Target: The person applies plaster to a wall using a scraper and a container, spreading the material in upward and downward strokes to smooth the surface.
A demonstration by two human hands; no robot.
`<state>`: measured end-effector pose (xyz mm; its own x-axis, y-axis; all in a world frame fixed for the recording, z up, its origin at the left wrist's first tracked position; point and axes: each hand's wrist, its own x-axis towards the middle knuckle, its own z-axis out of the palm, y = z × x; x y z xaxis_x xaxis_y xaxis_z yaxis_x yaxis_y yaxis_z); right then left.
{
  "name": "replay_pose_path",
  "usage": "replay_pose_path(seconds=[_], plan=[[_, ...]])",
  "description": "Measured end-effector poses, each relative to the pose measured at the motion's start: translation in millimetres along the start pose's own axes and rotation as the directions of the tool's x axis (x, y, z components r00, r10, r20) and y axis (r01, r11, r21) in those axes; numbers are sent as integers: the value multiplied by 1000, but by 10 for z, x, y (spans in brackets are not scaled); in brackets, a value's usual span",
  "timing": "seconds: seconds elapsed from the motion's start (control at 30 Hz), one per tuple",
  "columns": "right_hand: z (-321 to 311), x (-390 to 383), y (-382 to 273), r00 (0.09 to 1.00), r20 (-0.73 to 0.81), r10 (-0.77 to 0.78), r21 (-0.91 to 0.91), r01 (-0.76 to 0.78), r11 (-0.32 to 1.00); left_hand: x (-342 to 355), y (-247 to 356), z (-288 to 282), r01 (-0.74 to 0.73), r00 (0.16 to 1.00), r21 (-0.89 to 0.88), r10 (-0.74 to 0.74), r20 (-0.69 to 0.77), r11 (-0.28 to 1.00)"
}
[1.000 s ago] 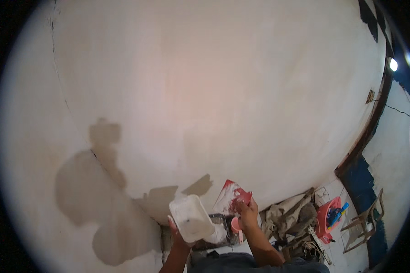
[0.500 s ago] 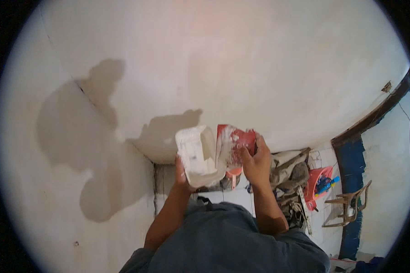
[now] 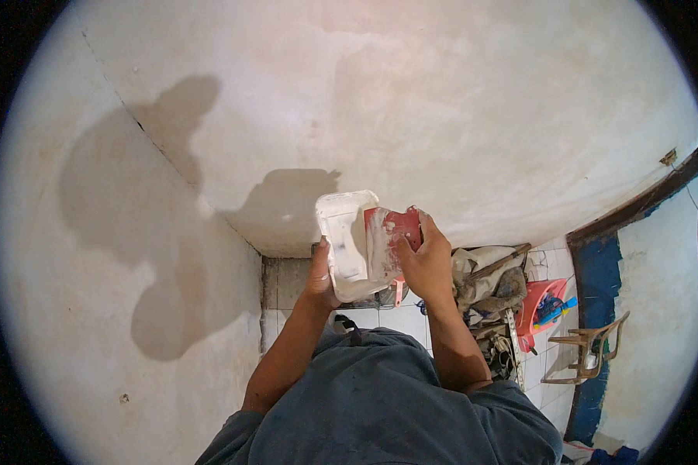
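Note:
A white rectangular plastic tub (image 3: 336, 213), smeared inside with white paste, is gripped by its left side in my left hand (image 3: 320, 277). My thumb lies along its outer wall, and the other fingers are hidden. In my right hand (image 3: 429, 260) is a red flat putty scraper (image 3: 400, 226), pinched between thumb and fingers. White paste coats much of its face. The scraper's left edge reaches over the tub's right rim, partly inside the opening. Whether it touches the tub wall I cannot tell.
Pale plastered walls (image 3: 457, 116) meet in a corner to the left. On the tiled floor at right lie crumpled cloths (image 3: 492, 287), a pink basin (image 3: 529, 314) with a blue item, and a small wooden stool (image 3: 589, 345). A dark frame edge runs beyond.
The tub has shifted slightly up and right. The scraper has moved left, now overlapping the tub's right rim, and less paste shows on its face.

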<state>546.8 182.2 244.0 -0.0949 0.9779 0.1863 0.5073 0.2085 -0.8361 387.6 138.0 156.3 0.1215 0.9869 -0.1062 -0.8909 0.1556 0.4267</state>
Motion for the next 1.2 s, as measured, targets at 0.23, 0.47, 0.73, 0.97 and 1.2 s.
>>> replay_pose_path(seconds=[0.23, 0.47, 0.73, 0.97, 1.2], plan=[[123, -25, 115, 1000, 11, -9, -31, 9, 999, -9, 13, -65, 66, 995, 98, -59, -81, 993], [174, -29, 201, 999, 10, -31, -41, 32, 999, 31, 5, -83, 104, 989, 101, -91, -120, 989], [176, -44, 200, 999, -12, -50, -16, 50, 999, 110, -26, -134, 90, 993, 63, -85, -82, 994], [199, -5, 282, 1000, -17, -20, -24, 19, 1000, 156, -43, -136, 71, 996, 133, -62, -69, 989], [203, 0, 325, 1000, 4, -10, 11, 10, 1000, 257, -132, -217, 89, 992, 143, -76, -98, 986]])
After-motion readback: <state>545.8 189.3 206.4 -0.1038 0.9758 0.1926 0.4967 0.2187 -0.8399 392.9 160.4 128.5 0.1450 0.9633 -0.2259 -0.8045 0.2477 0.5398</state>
